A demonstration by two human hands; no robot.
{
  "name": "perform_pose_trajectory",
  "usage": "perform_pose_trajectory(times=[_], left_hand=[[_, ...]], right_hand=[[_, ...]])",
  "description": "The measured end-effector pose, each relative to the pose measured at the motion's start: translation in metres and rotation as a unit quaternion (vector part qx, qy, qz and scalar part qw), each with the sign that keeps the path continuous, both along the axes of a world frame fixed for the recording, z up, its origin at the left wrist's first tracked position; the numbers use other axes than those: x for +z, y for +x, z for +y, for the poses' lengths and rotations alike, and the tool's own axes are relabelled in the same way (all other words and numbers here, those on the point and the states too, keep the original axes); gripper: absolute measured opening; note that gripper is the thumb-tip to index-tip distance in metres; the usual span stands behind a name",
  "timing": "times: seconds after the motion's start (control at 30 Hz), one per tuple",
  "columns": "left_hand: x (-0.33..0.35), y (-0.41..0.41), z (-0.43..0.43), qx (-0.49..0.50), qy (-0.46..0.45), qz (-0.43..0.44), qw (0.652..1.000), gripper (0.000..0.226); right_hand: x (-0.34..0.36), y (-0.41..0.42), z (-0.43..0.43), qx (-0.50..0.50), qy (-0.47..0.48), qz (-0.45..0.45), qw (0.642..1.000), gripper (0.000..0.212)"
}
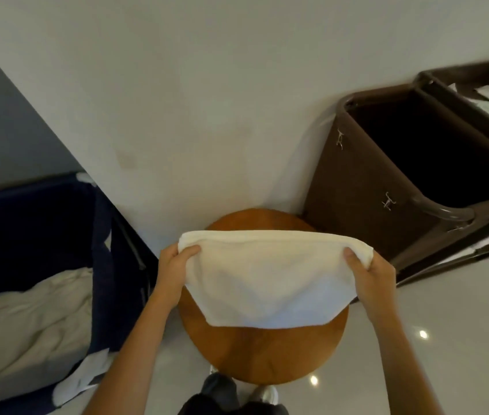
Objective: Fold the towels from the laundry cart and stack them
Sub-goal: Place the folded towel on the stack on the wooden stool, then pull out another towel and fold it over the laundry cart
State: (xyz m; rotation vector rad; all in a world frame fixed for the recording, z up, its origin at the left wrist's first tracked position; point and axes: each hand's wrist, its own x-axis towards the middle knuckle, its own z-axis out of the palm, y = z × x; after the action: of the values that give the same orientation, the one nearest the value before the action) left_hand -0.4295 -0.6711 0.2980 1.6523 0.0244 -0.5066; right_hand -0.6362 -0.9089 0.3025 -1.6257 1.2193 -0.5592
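A white towel (267, 280) hangs doubled over above a round wooden table (261, 354). My left hand (174, 266) pinches its upper left corner, thumb on top. At the upper right corner my right hand (372, 274) pinches it the same way. The towel's lower edge droops over the table's middle; whether it touches the wood I cannot tell. To the left stands a dark blue laundry cart (99, 235) with crumpled white towels (30, 319) inside.
A brown cart (366, 187) with a dark interior stands at the right against the white wall, a second brown cart (458, 73) with white linen behind it. Glossy white floor (461, 339) spreads to the right. My feet (237, 390) are just below the table.
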Motion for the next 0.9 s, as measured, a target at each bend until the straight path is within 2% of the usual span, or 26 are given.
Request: perform_pose_trajectory(times=[0.03,0.17,0.27,0.33,0.47,0.63,0.77,0.9], left_hand=[[-0.008,-0.005,0.003,0.001,0.009,0.012,1.0,0.002],[-0.034,-0.014,0.009,-0.008,0.022,0.054,0.998,0.026],[-0.05,-0.011,0.003,-0.021,0.028,0.074,0.997,0.014],[-0.063,-0.004,-0.003,-0.026,0.046,0.082,0.995,0.016],[-0.084,0.019,-0.019,-0.048,0.09,0.07,0.992,0.013],[-0.109,0.054,-0.045,-0.082,0.148,0.048,0.984,0.009],[-0.135,0.084,-0.064,-0.127,0.225,0.023,0.966,0.01],[-0.154,0.1,-0.075,-0.126,0.264,-0.002,0.956,0.011]], right_hand=[[-0.007,-0.004,0.001,0.001,0.022,0.016,1.0,0.041],[-0.032,-0.015,0.003,0.073,0.042,0.044,0.996,0.019],[-0.055,-0.012,-0.001,0.039,0.068,0.074,0.994,0.033],[-0.067,-0.007,-0.006,0.034,0.077,0.092,0.992,0.037],[-0.085,0.011,-0.021,0.049,0.078,0.121,0.988,0.031],[-0.096,0.046,-0.046,0.076,0.039,0.165,0.983,0.013],[-0.107,0.075,-0.067,0.088,0.02,0.226,0.97,0.024],[-0.117,0.094,-0.075,0.062,0.024,0.213,0.975,0.033]])
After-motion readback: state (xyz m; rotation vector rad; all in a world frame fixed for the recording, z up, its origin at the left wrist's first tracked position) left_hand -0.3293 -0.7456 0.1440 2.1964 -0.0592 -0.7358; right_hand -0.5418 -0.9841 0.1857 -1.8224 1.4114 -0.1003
